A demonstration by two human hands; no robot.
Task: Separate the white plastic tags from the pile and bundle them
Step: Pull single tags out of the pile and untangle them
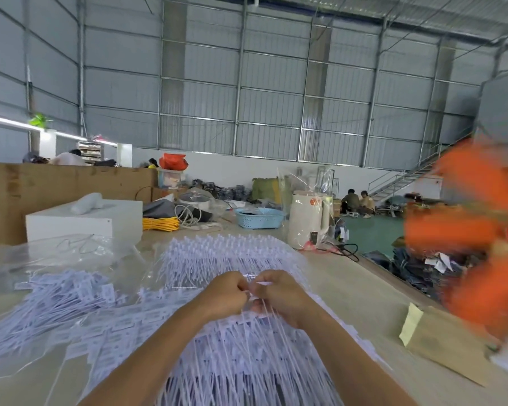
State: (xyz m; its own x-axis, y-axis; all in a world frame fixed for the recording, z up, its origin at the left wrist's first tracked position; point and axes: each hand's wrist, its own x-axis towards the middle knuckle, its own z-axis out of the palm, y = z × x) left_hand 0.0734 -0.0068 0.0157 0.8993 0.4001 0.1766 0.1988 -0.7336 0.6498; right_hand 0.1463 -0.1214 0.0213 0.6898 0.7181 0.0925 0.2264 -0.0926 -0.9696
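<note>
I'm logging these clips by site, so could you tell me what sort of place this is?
Probably a factory or warehouse floor: corrugated metal walls, a long worktable heaped with white tags, and stacks of folded garments on the floor.

White plastic tags (235, 253) heaped on table (349, 288)

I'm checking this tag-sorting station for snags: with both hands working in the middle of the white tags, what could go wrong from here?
1. The left hand and right hand pinch only a few strands; neighbouring tags in the dense pile may tangle and drag along.
2. Loose tags on the clear plastic bag at left could slide and mix back in.
</note>
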